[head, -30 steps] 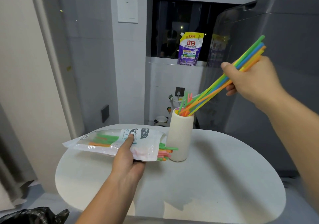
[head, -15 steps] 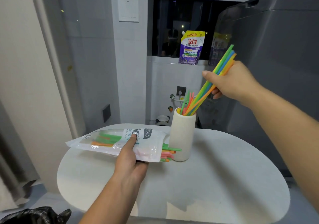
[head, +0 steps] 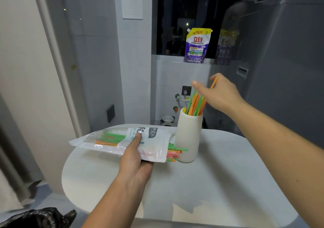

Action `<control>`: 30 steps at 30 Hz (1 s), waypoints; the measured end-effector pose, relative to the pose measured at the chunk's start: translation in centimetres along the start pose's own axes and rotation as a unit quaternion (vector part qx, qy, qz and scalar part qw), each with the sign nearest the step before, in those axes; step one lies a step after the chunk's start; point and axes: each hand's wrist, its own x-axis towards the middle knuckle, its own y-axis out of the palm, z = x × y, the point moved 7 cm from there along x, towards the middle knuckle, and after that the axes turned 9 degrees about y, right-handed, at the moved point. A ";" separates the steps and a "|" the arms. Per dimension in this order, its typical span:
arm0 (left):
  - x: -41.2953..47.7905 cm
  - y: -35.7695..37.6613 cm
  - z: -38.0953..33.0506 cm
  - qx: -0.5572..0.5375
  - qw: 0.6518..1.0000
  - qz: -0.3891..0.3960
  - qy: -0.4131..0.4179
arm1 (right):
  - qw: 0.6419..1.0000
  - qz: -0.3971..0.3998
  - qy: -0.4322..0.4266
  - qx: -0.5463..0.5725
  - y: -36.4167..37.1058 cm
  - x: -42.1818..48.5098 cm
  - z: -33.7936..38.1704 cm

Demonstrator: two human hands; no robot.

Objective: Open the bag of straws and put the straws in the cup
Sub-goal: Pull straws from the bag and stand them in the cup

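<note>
Straws (head: 195,103) in green, orange, yellow and pink stand bunched in a tall cream cup (head: 189,134) at the far middle of a white round table (head: 219,184), leaning slightly to the right. The right hand (head: 221,94) hovers over their tops from the right, thumb stretched out to the left. One orange straw (head: 214,83) pokes up past the forefinger. The other fingers are hidden behind the hand, so I cannot tell whether they grip the bunch or lie loose around it.

The left hand (head: 135,157) grips a clear and white bag (head: 121,140) just left of the cup, thumb pressed on top and fingers curled beneath. The bag lies roughly level above the table, its open mouth turned right. Straw ends (head: 173,153) stick out of it, close to the base of the cup.

Far back, a purple pouch (head: 197,45) stands on a window ledge (head: 168,59). A grey appliance (head: 280,61) fills the right side. A black sack (head: 35,217) sits at the near left corner.
</note>
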 end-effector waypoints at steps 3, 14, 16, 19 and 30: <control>-0.2 0.2 -0.1 -0.001 1.000 0.004 0.002 | 1.000 -0.001 -0.013 0.018 0.1 -0.3 0.0; -0.2 0.1 -0.3 0.001 1.000 0.011 0.004 | 0.993 0.096 -0.015 -0.066 2.2 -1.6 -0.5; -0.2 0.2 -0.4 -0.001 1.000 0.009 0.006 | 0.999 0.032 -0.019 -0.010 0.9 -2.1 -0.1; -0.3 0.4 -0.6 0.004 1.000 0.011 0.012 | 0.986 -0.132 -0.061 0.079 -2.2 -4.8 0.0; -1.3 1.9 -2.2 0.089 0.979 0.050 0.175 | 0.769 0.262 0.341 0.473 11.8 -17.3 -6.7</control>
